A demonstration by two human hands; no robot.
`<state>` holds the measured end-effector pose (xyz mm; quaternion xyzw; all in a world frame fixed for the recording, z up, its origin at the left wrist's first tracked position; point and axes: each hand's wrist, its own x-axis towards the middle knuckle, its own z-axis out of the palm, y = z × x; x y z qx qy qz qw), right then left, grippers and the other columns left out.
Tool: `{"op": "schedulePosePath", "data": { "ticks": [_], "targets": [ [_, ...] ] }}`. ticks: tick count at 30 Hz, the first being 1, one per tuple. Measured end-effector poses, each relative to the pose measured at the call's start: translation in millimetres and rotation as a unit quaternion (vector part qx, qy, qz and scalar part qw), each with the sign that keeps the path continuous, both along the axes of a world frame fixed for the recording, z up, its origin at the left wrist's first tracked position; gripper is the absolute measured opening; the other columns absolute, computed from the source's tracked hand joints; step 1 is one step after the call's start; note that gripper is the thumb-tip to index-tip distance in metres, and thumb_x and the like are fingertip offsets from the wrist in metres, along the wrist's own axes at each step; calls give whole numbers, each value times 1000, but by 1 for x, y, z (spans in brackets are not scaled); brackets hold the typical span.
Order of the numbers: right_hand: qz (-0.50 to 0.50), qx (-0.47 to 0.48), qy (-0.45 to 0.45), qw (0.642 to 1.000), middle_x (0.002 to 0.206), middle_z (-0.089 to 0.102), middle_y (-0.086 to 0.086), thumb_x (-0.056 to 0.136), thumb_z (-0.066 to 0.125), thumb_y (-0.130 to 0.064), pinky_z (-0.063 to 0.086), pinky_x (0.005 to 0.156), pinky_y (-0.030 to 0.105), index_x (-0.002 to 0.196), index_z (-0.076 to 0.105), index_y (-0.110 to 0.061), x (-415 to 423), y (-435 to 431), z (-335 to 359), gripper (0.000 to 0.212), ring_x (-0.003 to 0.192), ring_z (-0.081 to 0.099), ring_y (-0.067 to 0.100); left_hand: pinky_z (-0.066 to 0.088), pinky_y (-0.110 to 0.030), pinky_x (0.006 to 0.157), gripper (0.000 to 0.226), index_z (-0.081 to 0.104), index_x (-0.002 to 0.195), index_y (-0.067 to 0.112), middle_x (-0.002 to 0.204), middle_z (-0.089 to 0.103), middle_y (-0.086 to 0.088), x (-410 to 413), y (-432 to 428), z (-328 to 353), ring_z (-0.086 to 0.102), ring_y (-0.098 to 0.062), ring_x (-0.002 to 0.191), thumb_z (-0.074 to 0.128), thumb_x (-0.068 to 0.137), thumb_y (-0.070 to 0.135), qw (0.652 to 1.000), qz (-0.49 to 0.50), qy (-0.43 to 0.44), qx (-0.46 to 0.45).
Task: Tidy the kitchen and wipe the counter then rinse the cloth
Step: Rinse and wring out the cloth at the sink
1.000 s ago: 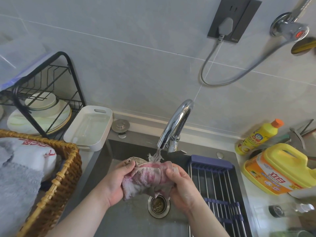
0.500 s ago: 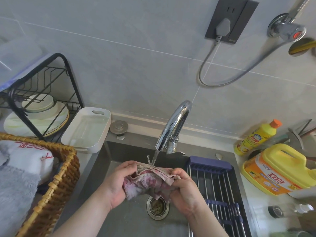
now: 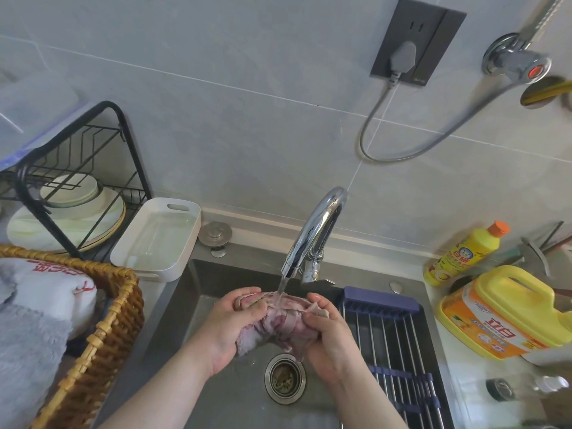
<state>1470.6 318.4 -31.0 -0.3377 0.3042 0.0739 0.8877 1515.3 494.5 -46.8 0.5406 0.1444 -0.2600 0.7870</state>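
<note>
Rinsing under way, head view only.

Edges and room:
- Sink (image 3: 192,305) is deep and grey, with the drain (image 3: 284,379) low in the middle, below the hands.
- A slatted rack (image 3: 390,335) fills the sink's right side; its near-left edge lies just beside the right wrist.
- Bare basin floor shows left of the drain and toward the viewer.
- A wicker basket (image 3: 102,335) sits on the counter close to the sink's left rim, with a white dish (image 3: 154,239) behind it at the back-left corner.
- The faucet (image 3: 312,233) spout hangs just above the hands. A yellow jug (image 3: 507,314) stands on the right counter, well apart.

Cloth:
- The pink cloth (image 3: 280,323) is bunched into a roll over the basin, above the drain, directly under the running water (image 3: 282,287).
- Long axis runs left to right, roughly level and parallel to the back wall.
- A loose corner droops at lower left, and a thin strand dangles toward the drain on the right.

Hands:
- Left hand (image 3: 229,329) has its fingers curled over the cloth's left end.
- Right hand (image 3: 328,339) is clenched round the right end.

Against a second ago:
- Hands and cloth are in the same spot under the spout.
- The roll is tighter, and the left fingers wrap farther over the top.
- The splash seen then is gone; the water now lands smoothly.
</note>
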Motion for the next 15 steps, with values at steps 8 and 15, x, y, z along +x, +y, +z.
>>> {"op": "schedulePosePath", "data": {
  "ticks": [8, 15],
  "targets": [
    [3, -43, 18, 999, 83, 66, 22, 84, 40, 19, 54, 54, 37, 98, 59, -2, 1, 5, -2, 32, 65, 64, 32, 58, -31, 70, 6, 70, 91, 14, 88, 75, -7, 2, -10, 2, 72, -22, 88, 66, 91, 9, 976, 62, -62, 198],
    [77, -138, 13, 987, 90, 65, 31, 88, 64, 2, 53, 48, 41, 82, 53, -7, -4, 14, 7, 16, 69, 65, 40, 59, -41, 73, 5, 68, 87, 2, 83, 73, -19, 0, -7, 6, 72, -34, 83, 71, 87, 6, 985, 78, -10, 155]
  ]
}}
